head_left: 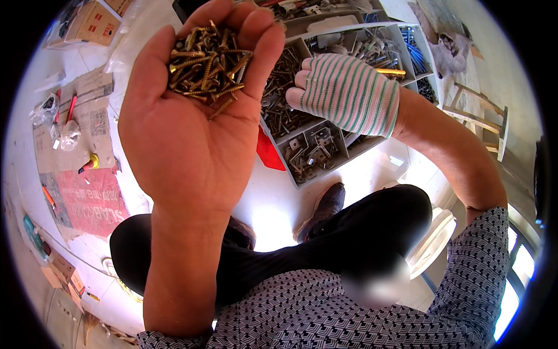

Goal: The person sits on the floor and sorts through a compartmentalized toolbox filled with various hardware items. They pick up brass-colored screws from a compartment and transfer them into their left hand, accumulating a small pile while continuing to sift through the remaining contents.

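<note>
My bare left hand (192,139) is turned palm up and cupped around a heap of brass-coloured screws (209,65). It is raised in front of the near left part of a grey compartment tray (317,176). My right hand (349,93) wears a striped white, pink and green knit glove. Its fingers are bent together over a compartment of loose dark screws (282,113), and whatever they may pinch is hidden beneath them. Small metal brackets (314,152) fill the compartment nearest me.
Blue fasteners (414,49) lie in the tray's right compartment. A red object (268,152) shows beside the tray. Flattened cardboard (87,198) with tools covers the floor at left. A wooden stool (479,119) stands at right, and cardboard boxes (93,26) at far left.
</note>
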A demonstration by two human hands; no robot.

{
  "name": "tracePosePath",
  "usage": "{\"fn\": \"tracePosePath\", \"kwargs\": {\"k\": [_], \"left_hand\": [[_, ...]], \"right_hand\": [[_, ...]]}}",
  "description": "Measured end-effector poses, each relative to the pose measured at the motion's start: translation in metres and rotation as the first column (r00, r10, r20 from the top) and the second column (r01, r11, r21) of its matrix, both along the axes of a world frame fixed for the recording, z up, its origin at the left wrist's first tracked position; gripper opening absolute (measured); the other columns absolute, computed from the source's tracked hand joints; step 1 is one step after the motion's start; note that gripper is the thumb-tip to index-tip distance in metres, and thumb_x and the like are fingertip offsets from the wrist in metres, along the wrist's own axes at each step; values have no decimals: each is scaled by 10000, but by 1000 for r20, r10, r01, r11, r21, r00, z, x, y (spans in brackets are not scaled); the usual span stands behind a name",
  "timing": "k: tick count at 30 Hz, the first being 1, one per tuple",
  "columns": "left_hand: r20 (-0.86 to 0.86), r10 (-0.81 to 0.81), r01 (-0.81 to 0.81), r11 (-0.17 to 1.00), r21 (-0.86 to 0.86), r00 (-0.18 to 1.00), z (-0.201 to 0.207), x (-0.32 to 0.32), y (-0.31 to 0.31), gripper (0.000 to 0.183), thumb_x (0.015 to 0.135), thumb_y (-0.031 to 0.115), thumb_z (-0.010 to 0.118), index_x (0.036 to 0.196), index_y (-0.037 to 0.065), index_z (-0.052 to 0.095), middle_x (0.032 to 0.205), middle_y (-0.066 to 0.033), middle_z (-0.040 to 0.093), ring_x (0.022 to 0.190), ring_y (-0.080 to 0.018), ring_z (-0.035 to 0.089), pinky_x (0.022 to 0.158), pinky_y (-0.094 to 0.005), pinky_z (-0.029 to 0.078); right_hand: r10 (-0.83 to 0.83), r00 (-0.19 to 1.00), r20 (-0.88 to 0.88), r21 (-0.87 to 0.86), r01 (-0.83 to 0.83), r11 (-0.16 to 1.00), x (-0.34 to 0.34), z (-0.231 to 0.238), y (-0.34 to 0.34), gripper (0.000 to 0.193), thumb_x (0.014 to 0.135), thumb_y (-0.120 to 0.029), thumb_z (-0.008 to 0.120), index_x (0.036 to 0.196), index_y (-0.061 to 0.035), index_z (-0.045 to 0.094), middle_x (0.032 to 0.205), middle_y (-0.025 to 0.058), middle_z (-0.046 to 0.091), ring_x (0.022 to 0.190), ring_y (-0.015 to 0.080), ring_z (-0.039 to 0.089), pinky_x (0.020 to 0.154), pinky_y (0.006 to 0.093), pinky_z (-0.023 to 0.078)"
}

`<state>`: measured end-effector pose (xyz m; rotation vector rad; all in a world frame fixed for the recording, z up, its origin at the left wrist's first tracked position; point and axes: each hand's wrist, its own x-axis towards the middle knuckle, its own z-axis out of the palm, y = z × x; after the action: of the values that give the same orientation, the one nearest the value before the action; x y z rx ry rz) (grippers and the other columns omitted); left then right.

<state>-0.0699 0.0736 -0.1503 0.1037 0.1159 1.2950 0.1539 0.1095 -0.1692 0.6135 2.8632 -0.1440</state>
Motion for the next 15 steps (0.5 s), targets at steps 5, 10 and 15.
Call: {"fn": "tracePosePath", "kwargs": {"k": [5, 10, 15], "left_hand": [[-439, 109, -213, 957, -196, 892, 18, 18, 9, 446, 1100, 169, 368, 1320, -205, 470, 1264, -303, 595, 1264, -411, 577, 1186, -538, 430], [38, -78, 79, 997, -22, 996, 3, 0, 1, 443, 1102, 172, 360, 1309, -201, 480, 1258, -296, 604, 1260, -409, 579, 1182, -533, 435], [19, -3, 2, 996, 90, 1000, -14, 6, -2, 439, 1101, 176, 363, 1296, -196, 491, 1248, -287, 614, 1254, -405, 584, 1176, -527, 442]], "right_hand": [[-35, 997, -74, -45, 32, 998, 6, -3, 2, 173, 905, -105, 644, 1076, -96, 664, 881, 83, 646, 947, 293, 679, 794, 399, 578], [-198, 934, -299, -216, 136, 967, 15, -14, 3, 174, 920, -179, 703, 1062, -78, 694, 904, 101, 674, 899, 299, 693, 797, 404, 580], [-496, 751, -437, -517, 241, 821, 16, -14, -7, 212, 924, -216, 754, 1066, -63, 716, 987, 113, 736, 927, 280, 721, 861, 366, 580]]}}
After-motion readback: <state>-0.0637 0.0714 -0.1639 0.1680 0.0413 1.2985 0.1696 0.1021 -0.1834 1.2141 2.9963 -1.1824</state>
